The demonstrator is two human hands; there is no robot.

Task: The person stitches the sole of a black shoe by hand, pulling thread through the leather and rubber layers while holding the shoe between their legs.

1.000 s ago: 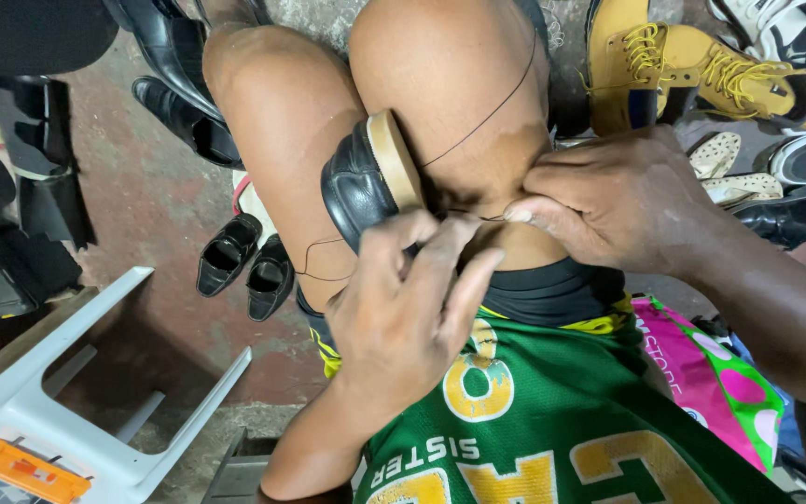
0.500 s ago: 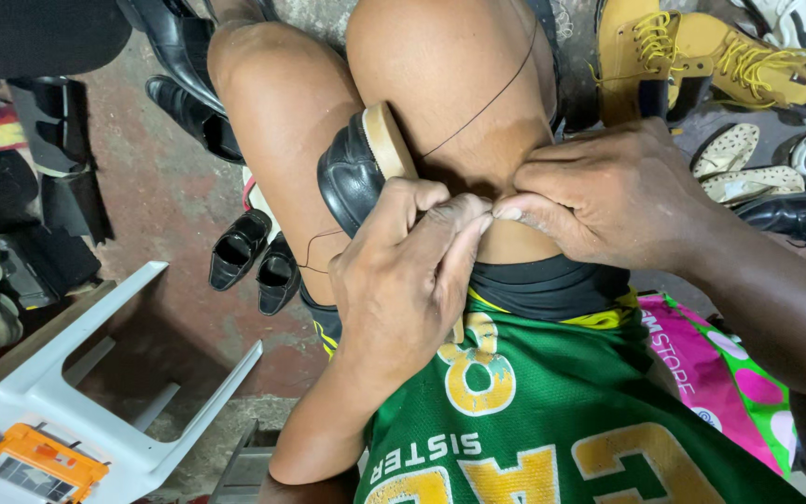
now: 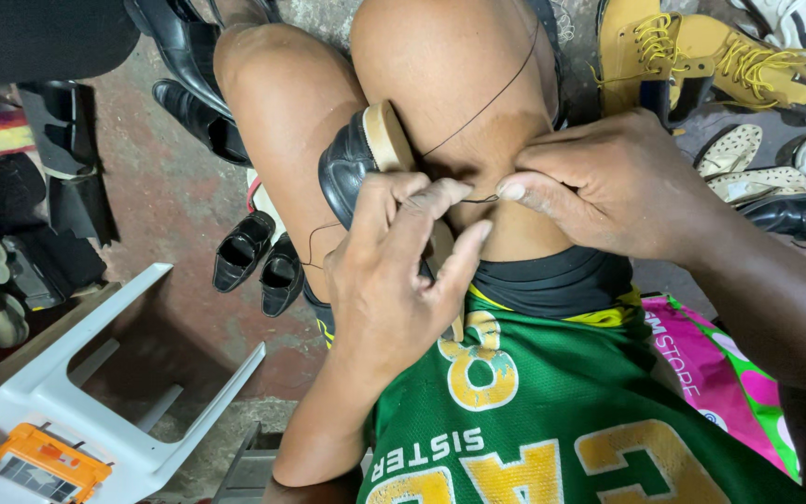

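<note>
Black dress shoe [image 3: 352, 163] with tan sole, wedged between the bare knees. Left hand [image 3: 403, 280] wraps its heel end, fingers curled around it. Right hand [image 3: 608, 187] pinches closed on black thread [image 3: 487, 98], just beside the left fingertips. Yellow boots [image 3: 701, 56] well apart.

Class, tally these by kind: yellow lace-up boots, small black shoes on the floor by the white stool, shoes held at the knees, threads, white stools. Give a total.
Yellow lace-up boots: 2
Small black shoes: 2
Black shoe held by the left hand: 1
Black thread pinched by the right hand: 1
White stool: 1
Total: 7
</note>
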